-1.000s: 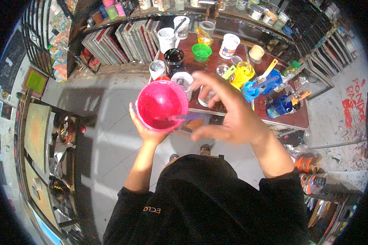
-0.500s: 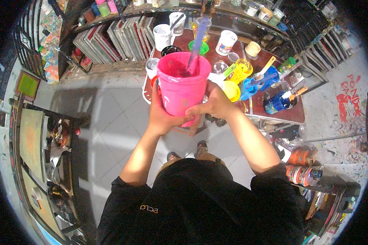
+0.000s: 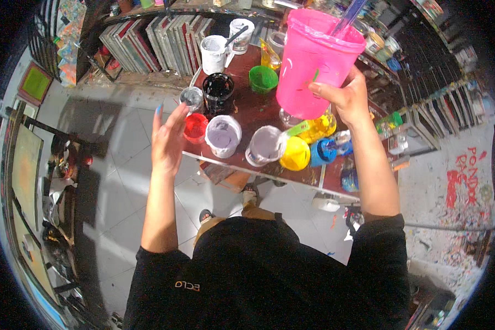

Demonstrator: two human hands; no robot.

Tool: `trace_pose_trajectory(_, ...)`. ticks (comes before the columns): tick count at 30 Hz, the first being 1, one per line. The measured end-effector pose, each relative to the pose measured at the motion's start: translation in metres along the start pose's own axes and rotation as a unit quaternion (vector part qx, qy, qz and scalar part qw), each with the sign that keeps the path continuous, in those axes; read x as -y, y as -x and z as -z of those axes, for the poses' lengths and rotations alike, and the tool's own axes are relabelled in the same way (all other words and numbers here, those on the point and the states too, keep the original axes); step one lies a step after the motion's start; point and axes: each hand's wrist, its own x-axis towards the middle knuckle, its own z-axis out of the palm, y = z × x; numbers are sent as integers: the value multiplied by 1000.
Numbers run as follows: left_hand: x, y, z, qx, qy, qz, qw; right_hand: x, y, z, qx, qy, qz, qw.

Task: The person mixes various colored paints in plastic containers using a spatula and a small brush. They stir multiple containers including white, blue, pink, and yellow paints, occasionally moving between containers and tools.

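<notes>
My right hand grips a large pink paint tub near its lower side, holding it tilted above the table. A purplish stick leans out of the tub's mouth; its lower end is hidden inside. My left hand is in the air left of the table, fingers stretched and apart, with nothing in it. Blue shows on one fingertip. Nearest to it are a small grey-white cup and a red paint cup.
The dark red table bears a black paint tub, a green bowl, two tubs of greyish paint, a yellow cup and blue pots. Framed screens stand on the shelf behind. A rack stands at left.
The pink tub has moved up and to the right, now in my right hand alone. My left hand has let go and moved left, its fingers spreading. More of the table shows.
</notes>
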Motion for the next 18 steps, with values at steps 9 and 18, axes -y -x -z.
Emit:
trace_pose_trajectory(9,26,29,9,-188,69,7,980,-151,-57,-14,103,188,-56,975)
trace_pose_trajectory(18,25,73,10,-288,12,-31,957,-246,-60,-45,171,275,-25,946)
